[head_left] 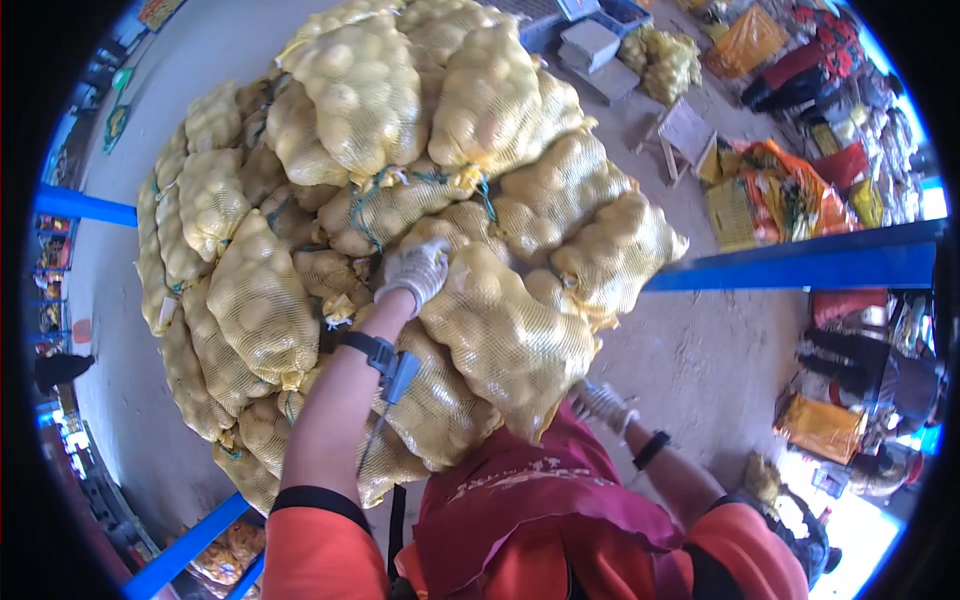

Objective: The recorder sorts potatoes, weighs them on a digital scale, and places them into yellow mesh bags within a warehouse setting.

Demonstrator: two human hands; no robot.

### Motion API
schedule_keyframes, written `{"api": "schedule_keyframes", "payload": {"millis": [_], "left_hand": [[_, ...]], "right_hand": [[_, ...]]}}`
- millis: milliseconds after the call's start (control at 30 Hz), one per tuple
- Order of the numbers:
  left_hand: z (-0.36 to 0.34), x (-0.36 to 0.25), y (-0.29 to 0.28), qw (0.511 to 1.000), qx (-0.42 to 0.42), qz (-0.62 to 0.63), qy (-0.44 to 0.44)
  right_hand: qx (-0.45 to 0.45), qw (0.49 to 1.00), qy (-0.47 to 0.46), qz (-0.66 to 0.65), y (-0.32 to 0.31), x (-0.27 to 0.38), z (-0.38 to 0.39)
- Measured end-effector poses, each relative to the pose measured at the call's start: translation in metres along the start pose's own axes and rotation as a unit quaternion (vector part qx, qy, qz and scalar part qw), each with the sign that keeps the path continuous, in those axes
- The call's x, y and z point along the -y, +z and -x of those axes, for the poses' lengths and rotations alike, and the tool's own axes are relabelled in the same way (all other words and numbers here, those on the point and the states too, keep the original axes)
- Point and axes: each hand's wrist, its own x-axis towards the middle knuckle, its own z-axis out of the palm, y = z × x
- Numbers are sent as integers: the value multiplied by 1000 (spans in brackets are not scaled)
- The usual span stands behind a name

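Note:
A full yellow mesh bag [505,335] of round, pale produce, perhaps potatoes, lies tilted on the front of a tall stack, its lower corner against my maroon apron [540,490]. My left hand [415,272], in a whitish knitted glove, is closed at this bag's upper end; its fingertips are partly hidden. Beside the lower right edge is my right hand [604,405], gloved the same way. Its fingers are at the bag's edge and seem to grip it, partly out of sight. Similar mesh bags [260,300] are piled around, several tied with blue-green string.
A blue beam [800,268] runs in from the right, and another blue bar [185,550] stands at lower left. Grey block-like pieces [590,48] and a small stool [684,135] are at the far right. People work among orange bags [820,428] along the right side.

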Motion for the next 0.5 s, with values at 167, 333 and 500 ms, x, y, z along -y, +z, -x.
{"api": "schedule_keyframes", "payload": {"millis": [167,333,500], "left_hand": [[31,-79,-19,904,-214,-121,349],[66,-81,23,930,-8,-178,321],[54,-106,42,929,-60,-152,333]], "right_hand": [[-26,943,-137,-302,57,63,31],[-133,944,-292,77,108,47,29],[31,892,-189,409,-3,-18,-16]]}}
